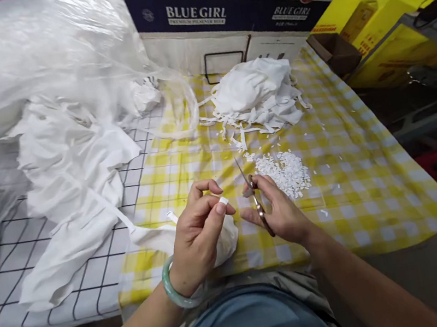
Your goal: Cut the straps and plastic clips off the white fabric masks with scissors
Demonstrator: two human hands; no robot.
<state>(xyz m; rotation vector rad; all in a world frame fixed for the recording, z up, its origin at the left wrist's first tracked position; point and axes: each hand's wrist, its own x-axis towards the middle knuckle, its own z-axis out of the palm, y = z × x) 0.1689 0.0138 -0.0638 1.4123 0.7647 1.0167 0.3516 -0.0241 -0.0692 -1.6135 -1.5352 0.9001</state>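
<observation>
My left hand (202,229), with a green bangle at the wrist, is closed with the end of a white fabric strap (223,201) pinched between thumb and finger. White cloth (155,238) runs under that hand and off to the left. In my right hand (278,209) is a pair of scissors (255,196), its fingers through the handles and the tips pointing up and away. The scissors are a short way right of the strap end, not touching it. Beyond the right hand lies a pile of small white cut pieces (284,172).
A heap of white fabric with straps (259,93) sits farther back. More white cloth (72,181) lies at left, partly under a clear plastic bag (30,49). A Blue Girl carton (200,45) stands along the back edge. Yellow boxes (382,21) are at right, beyond the checked tablecloth (379,182).
</observation>
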